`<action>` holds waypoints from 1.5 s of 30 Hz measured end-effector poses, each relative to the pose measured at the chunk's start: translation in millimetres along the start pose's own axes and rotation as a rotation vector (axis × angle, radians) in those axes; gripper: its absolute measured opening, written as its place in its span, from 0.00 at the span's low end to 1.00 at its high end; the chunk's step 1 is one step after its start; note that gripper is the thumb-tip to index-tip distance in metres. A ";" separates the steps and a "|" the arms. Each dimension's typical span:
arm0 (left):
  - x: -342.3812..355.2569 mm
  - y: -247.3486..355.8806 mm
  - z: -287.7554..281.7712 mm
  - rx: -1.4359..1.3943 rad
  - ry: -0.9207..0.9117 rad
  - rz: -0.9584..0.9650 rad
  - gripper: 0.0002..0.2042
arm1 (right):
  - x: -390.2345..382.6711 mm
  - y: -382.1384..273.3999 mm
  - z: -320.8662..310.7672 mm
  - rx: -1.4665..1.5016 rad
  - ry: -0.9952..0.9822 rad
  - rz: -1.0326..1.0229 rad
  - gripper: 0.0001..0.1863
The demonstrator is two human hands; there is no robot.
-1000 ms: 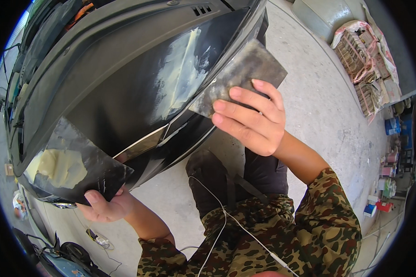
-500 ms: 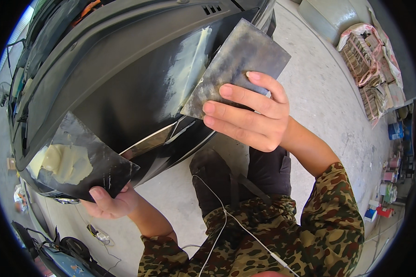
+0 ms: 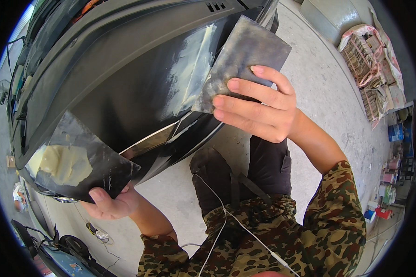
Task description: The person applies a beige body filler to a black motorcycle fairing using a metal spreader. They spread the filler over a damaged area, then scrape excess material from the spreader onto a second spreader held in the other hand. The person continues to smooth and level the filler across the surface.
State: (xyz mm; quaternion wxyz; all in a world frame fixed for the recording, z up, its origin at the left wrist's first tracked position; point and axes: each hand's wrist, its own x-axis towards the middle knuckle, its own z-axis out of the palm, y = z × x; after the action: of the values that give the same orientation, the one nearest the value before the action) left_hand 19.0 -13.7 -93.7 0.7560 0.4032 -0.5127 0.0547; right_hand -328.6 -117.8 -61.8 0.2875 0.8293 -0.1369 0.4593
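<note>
My right hand (image 3: pixel 260 107) grips a grey, smeared spreader blade (image 3: pixel 241 60) and holds its edge against a pale yellow putty patch (image 3: pixel 189 74) on the black car body panel (image 3: pixel 115 87). At the lower left my left hand (image 3: pixel 110 203) holds a dark flat board (image 3: pixel 85 161) by its near corner. A blob of cream-coloured filler (image 3: pixel 62 164) lies on the board. A chrome trim strip (image 3: pixel 155 141) runs along the panel between the two hands.
Concrete floor (image 3: pixel 328 97) lies under and to the right of the car. Stacked bundles in sacks (image 3: pixel 370 69) sit at the upper right, small containers (image 3: pixel 388 161) along the right edge. A dark object with cables (image 3: pixel 69 249) lies at the lower left. My knees (image 3: pixel 245 171) are bent below.
My right hand has drawn the spreader up and to the right along the panel, uncovering more of the pale putty streak. The left hand and its board have barely shifted.
</note>
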 end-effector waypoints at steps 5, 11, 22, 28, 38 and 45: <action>3.8 16.0 30.0 -0.099 0.201 -0.171 0.27 | 1.9 0.5 -9.5 0.009 -0.041 0.011 0.11; 7.5 27.1 45.6 -0.117 0.169 -0.174 0.26 | 10.4 -2.2 -5.0 0.039 -0.019 -0.034 0.11; 5.8 27.1 41.7 -0.093 0.236 -0.186 0.23 | 6.4 -0.4 9.3 0.045 0.023 -0.036 0.08; 4.8 24.9 40.1 -0.099 0.209 -0.167 0.24 | 2.5 0.9 0.9 0.059 -0.018 -0.033 0.09; 2.6 21.4 39.5 -0.074 0.172 -0.148 0.26 | 10.3 -2.2 8.5 0.063 0.028 -0.044 0.10; -6.9 0.2 -0.8 -0.247 0.051 -0.119 0.23 | 6.9 -1.8 11.8 0.068 0.029 -0.024 0.09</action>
State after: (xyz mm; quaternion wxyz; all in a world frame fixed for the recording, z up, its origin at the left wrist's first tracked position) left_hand 16.3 -10.8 -99.4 0.8146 0.3354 -0.4712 -0.0435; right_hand -316.0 -123.2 -61.5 0.2668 0.8334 -0.1069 0.4720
